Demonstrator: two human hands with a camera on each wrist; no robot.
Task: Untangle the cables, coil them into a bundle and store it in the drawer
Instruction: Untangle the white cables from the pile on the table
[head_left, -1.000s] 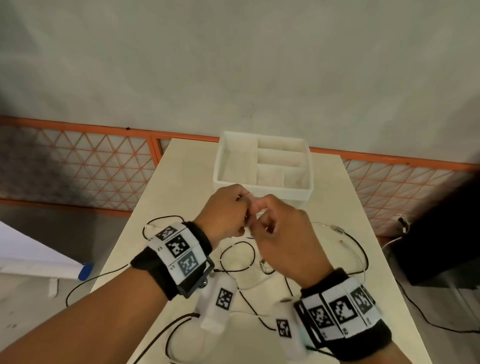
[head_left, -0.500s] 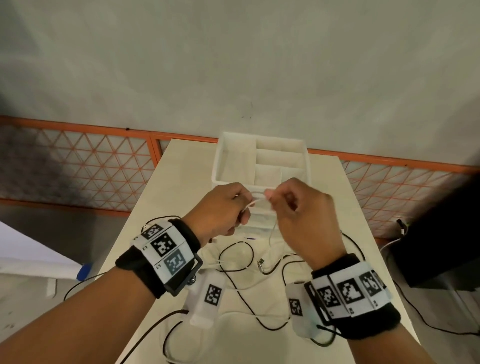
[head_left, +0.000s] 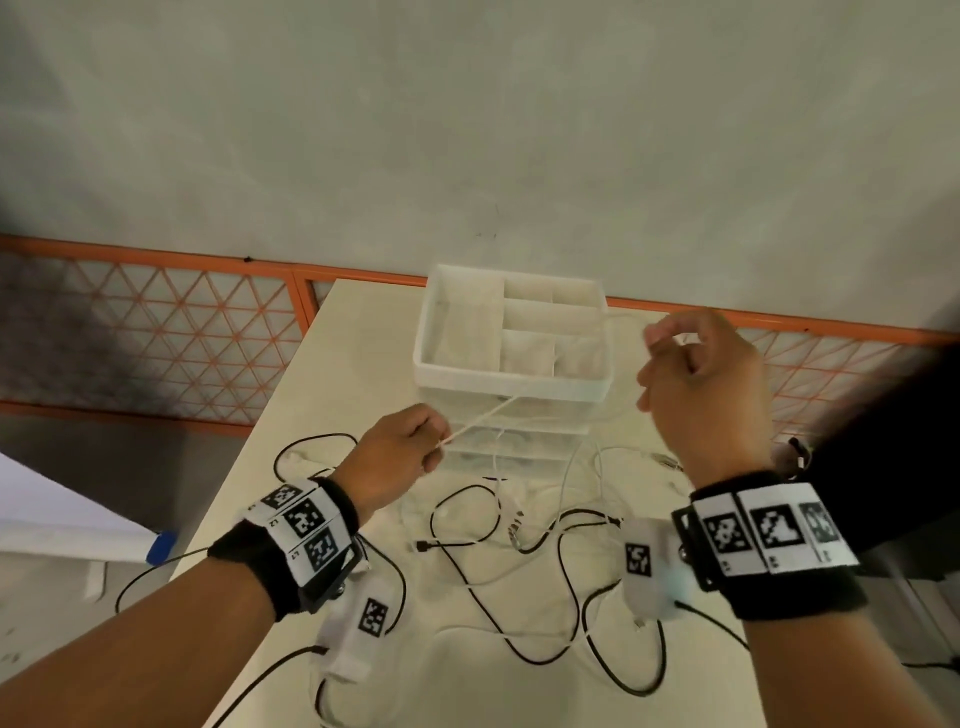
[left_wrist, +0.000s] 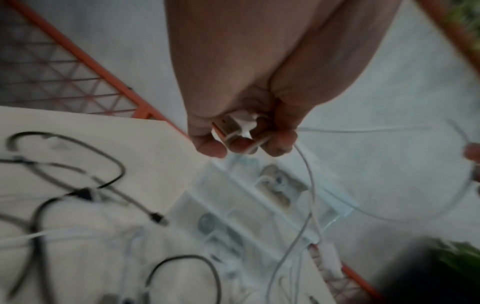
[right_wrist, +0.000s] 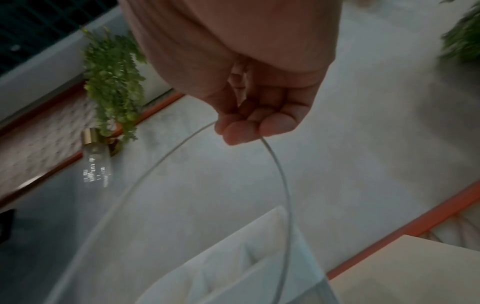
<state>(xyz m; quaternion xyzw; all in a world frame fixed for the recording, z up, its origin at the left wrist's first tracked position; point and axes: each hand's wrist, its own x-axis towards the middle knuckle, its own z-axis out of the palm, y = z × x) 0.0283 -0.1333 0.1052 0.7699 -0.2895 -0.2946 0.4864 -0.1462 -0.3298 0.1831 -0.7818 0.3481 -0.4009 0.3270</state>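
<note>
A thin white cable (head_left: 483, 418) stretches between my two raised hands above the table. My left hand (head_left: 400, 457) grips its white plug end (left_wrist: 237, 125) in curled fingers. My right hand (head_left: 696, 374) pinches the cable (right_wrist: 275, 162) farther along, up and to the right, level with the drawer unit. The rest of the white cable hangs in loops to the table. Black cables (head_left: 519, 587) lie tangled with white ones on the cream table (head_left: 363, 338). The white drawer organiser (head_left: 511, 338) with several compartments stands at the far middle, its top drawer open.
An orange lattice railing (head_left: 156, 322) runs behind the table in front of a grey wall. A dark object (head_left: 909, 467) stands off the table's right edge. Green hanging plants (right_wrist: 114, 82) and a glass lamp (right_wrist: 96, 160) show in the right wrist view.
My hands were together in front of the drawer unit; the right hand has drawn away up and to the right, pulling the white cable out, while the left has dropped slightly left.
</note>
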